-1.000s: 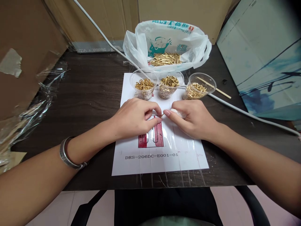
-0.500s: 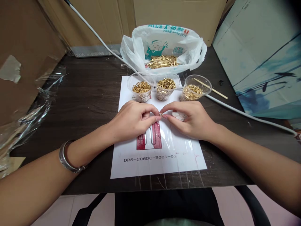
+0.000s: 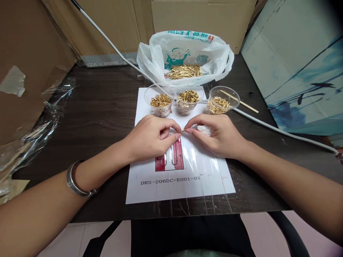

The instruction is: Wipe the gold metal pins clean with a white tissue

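Over a printed sheet (image 3: 160, 194), my left hand (image 3: 151, 139) and my right hand (image 3: 226, 137) meet fingertip to fingertip. Thumb and index finger of each are pinched on a tiny gold-coloured metal pin (image 3: 183, 131) that bridges the short gap between them. Whether it is one piece or two fitted together cannot be made out. A crumpled white wad (image 3: 205, 130) shows in the curl of my right hand. Just beyond the hands stand a left clear cup (image 3: 161, 111), a middle clear cup (image 3: 184, 109) and a right clear cup (image 3: 214, 108), holding small gold metal parts.
Behind the cups, a white plastic bag (image 3: 225, 66) lies open with many gold pins (image 3: 184, 71) inside. A thin wooden stick (image 3: 249, 106) leans out of the right cup. A white cable (image 3: 281, 129) crosses the dark table (image 3: 102, 107). Cardboard (image 3: 203, 18) stands behind.
My right fingertips have drawn slightly to the right, away from the left ones, and more of the gold pin shows between them. The cups and bag stay in place.
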